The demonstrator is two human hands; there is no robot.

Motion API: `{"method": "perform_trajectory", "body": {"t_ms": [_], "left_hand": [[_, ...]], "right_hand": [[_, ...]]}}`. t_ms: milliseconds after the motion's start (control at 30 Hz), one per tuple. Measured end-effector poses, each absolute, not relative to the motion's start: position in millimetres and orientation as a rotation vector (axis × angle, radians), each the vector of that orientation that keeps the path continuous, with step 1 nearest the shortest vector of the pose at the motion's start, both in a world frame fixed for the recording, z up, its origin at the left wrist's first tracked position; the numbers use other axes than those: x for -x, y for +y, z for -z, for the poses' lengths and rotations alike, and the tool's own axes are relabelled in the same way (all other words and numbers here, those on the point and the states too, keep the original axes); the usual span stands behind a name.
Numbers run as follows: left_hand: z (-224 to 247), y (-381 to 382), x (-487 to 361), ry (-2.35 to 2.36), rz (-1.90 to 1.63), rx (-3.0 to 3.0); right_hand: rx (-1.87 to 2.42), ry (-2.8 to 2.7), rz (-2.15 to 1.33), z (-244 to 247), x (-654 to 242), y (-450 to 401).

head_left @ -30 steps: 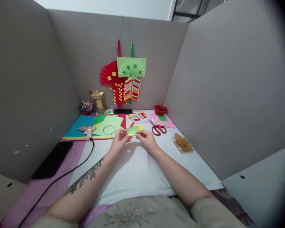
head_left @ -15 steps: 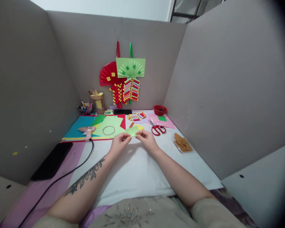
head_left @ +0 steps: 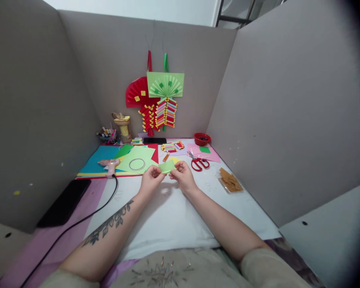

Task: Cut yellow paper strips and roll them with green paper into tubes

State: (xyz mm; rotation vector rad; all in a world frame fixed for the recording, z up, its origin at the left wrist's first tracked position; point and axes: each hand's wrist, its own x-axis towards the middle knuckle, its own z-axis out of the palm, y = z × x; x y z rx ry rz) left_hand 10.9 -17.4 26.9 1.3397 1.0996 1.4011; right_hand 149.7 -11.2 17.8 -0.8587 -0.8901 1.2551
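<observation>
Green paper (head_left: 167, 166), fingers (head_left: 155, 170) pinching either end, red-handled scissors (head_left: 195, 159) nearby

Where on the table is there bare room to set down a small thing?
Widest is the white cloth between the left forearm and right forearm. A second bare patch lies between the right forearm and the brown pack. Beyond the left hand and right hand it is crowded: papers, glue gun, scissors.

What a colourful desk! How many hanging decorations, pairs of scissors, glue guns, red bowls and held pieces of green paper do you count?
Hanging decorations: 2 (one mainly red fan, one light green fan)
Scissors: 1
Glue gun: 1
Red bowl: 1
Held green paper: 1
Total: 6
</observation>
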Motion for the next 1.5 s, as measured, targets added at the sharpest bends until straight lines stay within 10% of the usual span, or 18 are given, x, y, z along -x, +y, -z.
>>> {"method": "perform_trajectory", "body": {"t_ms": [1500], "left_hand": [[-13.8, -10.7, -11.9, 0.919, -1.297, -0.951]], "right_hand": [[0.863, -1.081, -1.131, -5.5, -155.5, -7.3]]}}
